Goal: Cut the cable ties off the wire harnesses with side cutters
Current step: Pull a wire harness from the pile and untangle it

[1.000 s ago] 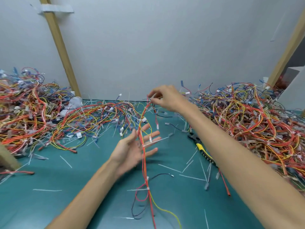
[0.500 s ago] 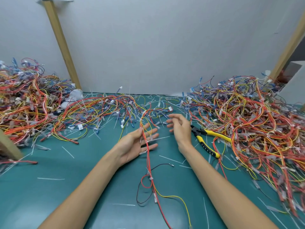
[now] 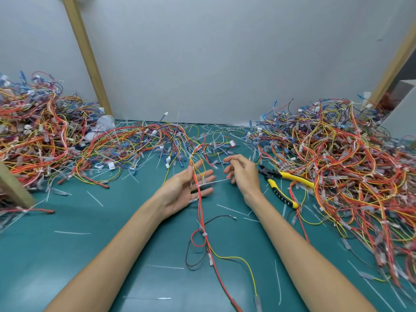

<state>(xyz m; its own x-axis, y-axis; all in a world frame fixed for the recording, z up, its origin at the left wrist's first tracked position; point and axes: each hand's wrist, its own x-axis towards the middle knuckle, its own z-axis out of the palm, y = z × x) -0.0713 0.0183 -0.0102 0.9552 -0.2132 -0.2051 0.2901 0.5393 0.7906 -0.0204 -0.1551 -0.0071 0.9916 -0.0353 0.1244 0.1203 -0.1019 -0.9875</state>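
A: Your left hand (image 3: 186, 191) lies palm up over the bench (image 3: 90, 248), fingers straight and spread. The wire harness (image 3: 195, 176) runs across your palm, red and orange strands with a yellow one.

B: You have a white cable tie (image 3: 198, 185) round that bundle, right over your palm. Its tail points at your right hand (image 3: 244, 176).

A: Your right fingers are loosely curled, and the tip of that tail meets them. Whether you pinch it or merely touch it, I cannot tell.

B: Past your palm the harness drops to the bench and loops once. It has a second tie (image 3: 204, 234) at the loop, then trails on toward you.

A: Your side cutters (image 3: 271, 174) lie on the bench just to the right of your right hand. The yellow-and-black handles are apart and the nose points toward that hand.

B: Tangled harnesses sit in a left heap (image 3: 33, 140), a middle heap (image 3: 135, 152) behind your hands, and a right heap (image 3: 342, 172). Cut tie pieces (image 3: 72, 232) are scattered over the bench.
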